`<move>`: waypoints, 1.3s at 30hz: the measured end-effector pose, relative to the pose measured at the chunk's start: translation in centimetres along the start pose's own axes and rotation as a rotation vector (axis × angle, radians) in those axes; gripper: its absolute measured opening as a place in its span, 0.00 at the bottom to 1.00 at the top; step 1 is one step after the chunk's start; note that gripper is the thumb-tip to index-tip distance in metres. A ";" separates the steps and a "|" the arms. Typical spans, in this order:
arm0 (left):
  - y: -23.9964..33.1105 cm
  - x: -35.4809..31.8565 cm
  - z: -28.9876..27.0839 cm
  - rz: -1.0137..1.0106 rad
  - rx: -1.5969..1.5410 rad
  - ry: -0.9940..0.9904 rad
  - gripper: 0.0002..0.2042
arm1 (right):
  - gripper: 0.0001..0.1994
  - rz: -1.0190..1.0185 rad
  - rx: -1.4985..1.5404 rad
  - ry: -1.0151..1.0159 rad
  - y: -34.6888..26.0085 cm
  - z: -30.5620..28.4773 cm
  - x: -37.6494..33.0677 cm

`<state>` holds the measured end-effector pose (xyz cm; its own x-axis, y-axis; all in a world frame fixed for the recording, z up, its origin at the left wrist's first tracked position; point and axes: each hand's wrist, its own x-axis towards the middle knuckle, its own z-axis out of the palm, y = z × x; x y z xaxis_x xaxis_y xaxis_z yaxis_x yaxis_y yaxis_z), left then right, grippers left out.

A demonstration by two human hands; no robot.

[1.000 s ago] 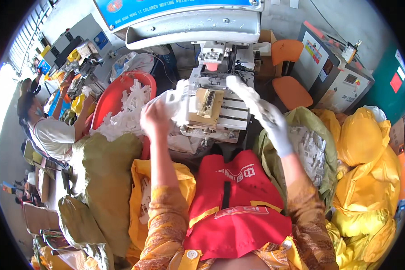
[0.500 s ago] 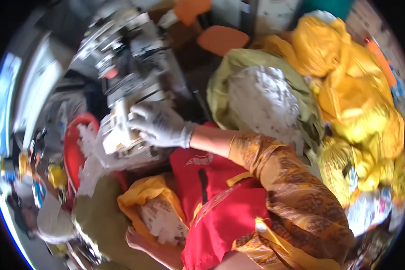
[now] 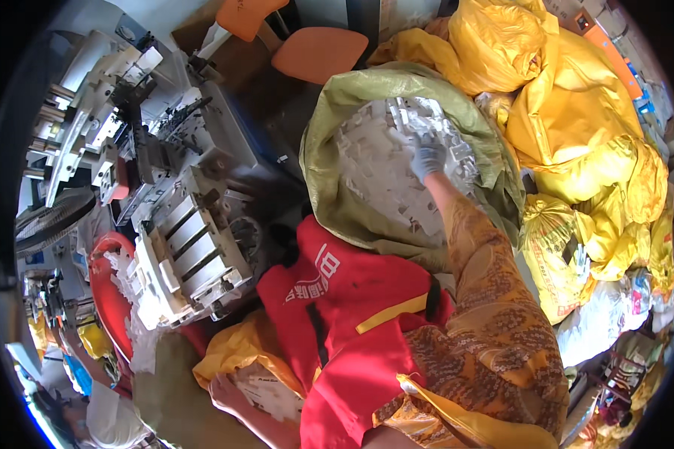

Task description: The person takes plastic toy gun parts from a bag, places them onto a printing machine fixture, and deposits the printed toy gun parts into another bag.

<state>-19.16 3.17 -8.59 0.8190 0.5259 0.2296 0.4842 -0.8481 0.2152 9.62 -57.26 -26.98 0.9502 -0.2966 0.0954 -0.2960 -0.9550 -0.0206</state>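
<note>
My right hand [image 3: 429, 162], in a grey-white knit glove, reaches down onto the heap of small white plastic pieces [image 3: 374, 150] in a large olive-green woven sack [image 3: 324, 194]. Its fingers are partly lost among the pieces, so I cannot make out a grip. At the lower left, my bare left hand [image 3: 223, 391] lies against the side of a yellow bag [image 3: 225, 349] that holds more white pieces. The fingers of that hand are mostly hidden. A machine with a pale slotted block [image 3: 191, 243] stands left of the red apron [image 3: 352, 288] on me.
Full yellow bags [image 3: 577, 112] are piled along the right. An orange chair [image 3: 320, 54] stands behind the sack. On the left are a red tub [image 3: 108, 292] with white scraps, a black fan [image 3: 56, 221] and metal machine parts [image 3: 138, 112].
My right hand has left the machine's pale block and moved right into the green sack. The view has shifted to the right. My left hand remains by the yellow bag.
</note>
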 end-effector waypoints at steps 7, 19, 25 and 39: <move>1.3 1.0 -0.3 -0.018 -0.044 -0.002 0.14 | 0.21 -0.105 0.336 -0.255 2.2 -3.3 0.2; 3.3 2.1 0.6 0.004 -0.127 -0.007 0.16 | 0.20 -0.260 0.613 -0.301 11.2 -3.6 -3.8; 2.8 2.4 1.5 0.011 -0.111 -0.046 0.15 | 0.26 -0.301 0.144 -0.305 12.2 -1.7 -14.0; 6.3 3.6 -0.2 0.044 -0.336 0.171 0.05 | 0.17 -0.484 0.506 -0.271 12.5 4.6 -10.6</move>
<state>-13.19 -0.27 -6.17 0.7598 0.5169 0.3944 0.2986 -0.8162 0.4946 -3.72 -66.08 -32.87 0.9730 0.2277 -0.0367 0.1795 -0.8475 -0.4995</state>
